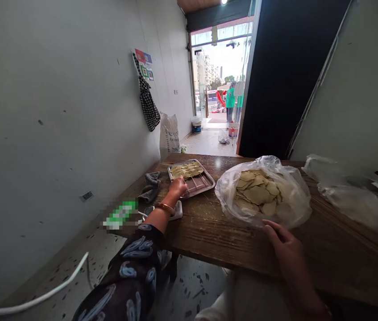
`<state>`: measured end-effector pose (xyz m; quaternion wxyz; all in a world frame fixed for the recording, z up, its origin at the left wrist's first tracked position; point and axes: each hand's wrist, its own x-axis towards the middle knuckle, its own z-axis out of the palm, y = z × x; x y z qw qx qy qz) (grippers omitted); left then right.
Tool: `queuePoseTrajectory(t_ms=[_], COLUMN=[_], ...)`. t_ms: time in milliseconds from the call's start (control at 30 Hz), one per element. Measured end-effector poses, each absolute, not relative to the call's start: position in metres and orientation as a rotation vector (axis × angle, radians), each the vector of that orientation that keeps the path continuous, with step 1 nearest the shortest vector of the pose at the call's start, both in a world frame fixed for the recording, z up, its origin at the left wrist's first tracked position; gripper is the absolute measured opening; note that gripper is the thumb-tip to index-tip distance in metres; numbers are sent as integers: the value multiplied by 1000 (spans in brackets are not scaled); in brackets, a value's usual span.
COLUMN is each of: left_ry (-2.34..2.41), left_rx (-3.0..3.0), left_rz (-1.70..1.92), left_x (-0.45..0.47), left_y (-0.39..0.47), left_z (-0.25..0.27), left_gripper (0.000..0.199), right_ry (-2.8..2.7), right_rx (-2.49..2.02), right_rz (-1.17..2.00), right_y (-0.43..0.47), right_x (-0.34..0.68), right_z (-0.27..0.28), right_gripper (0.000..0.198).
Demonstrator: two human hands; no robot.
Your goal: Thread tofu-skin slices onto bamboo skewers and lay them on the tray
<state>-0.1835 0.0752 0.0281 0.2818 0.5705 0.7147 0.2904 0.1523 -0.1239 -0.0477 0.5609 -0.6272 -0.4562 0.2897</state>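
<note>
My left hand (178,187) is closed at the near left side of a metal tray (205,189), fingers pinched around the stick end of a skewer. Flat pale slices threaded on skewers (187,170) lie side by side in the tray, their thin bare sticks pointing towards me. To the right, a clear plastic bag (227,196) stands with its mouth spread wide, full of loose pale slices (259,191) that look like potato. My right hand (284,243) is at the bag's near edge, fingers stretched out and thumb apart, with nothing visible in it.
A dark wooden table (202,232) carries everything. Left of the tray lie a grey cloth (150,187) and a white device (176,211). More plastic bags (349,200) lie at the right, beside long thin sticks (352,223). A white sack (169,136) stands beyond the table.
</note>
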Motion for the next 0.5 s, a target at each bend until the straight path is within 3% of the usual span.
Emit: queuePoseTrajectory(t_ms=[133, 267, 500], left_ry=[1837, 1239, 824], left_rx=[1791, 1695, 1436], left_rz=[916, 1107, 970], left_x=[-160, -100, -1], left_y=[75, 66, 20], left_z=[41, 39, 30], left_gripper=[22, 35, 43], right_ry=[-1089, -1138, -1123], right_rx=[-1388, -1326, -1477], right_rz=[645, 526, 361], right_y=[-121, -114, -113], right_x=[149, 146, 160], right_z=[-44, -41, -38], right_gripper=[35, 32, 38])
